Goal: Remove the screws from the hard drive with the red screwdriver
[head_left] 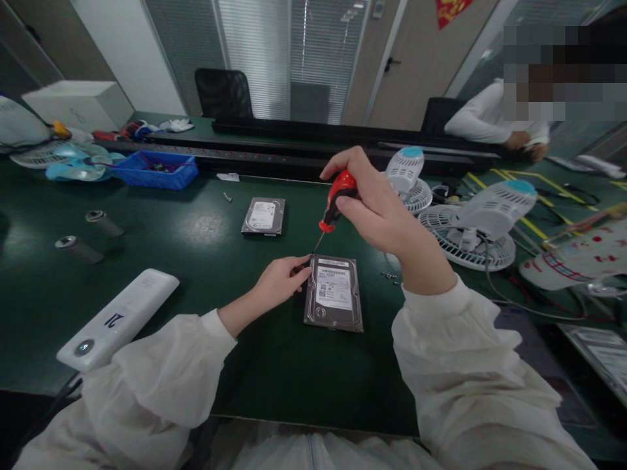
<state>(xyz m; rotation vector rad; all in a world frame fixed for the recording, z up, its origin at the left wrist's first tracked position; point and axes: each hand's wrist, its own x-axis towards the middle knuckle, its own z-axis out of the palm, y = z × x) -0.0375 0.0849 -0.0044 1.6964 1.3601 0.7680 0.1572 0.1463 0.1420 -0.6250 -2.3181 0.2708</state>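
Note:
A hard drive (334, 294) lies label up on the dark green table in front of me. My left hand (284, 279) grips its upper left edge, thumb on top and fingers at the side. In my right hand (375, 199) is a red and black screwdriver (337, 196), held tilted with its handle up. Its tip meets the drive's upper left corner; a screw there is too small to make out. Several small screws (389, 277) are scattered to the right of the drive. Farther back sits a second hard drive (264, 216).
At left are a white device marked 21 (120, 320), two metal cylinders (78, 249) and a blue bin (157, 171). White fans (470, 225) with a cable stand at right, near another hard drive (600, 349). Across the table sits a person in white sleeves (482, 117).

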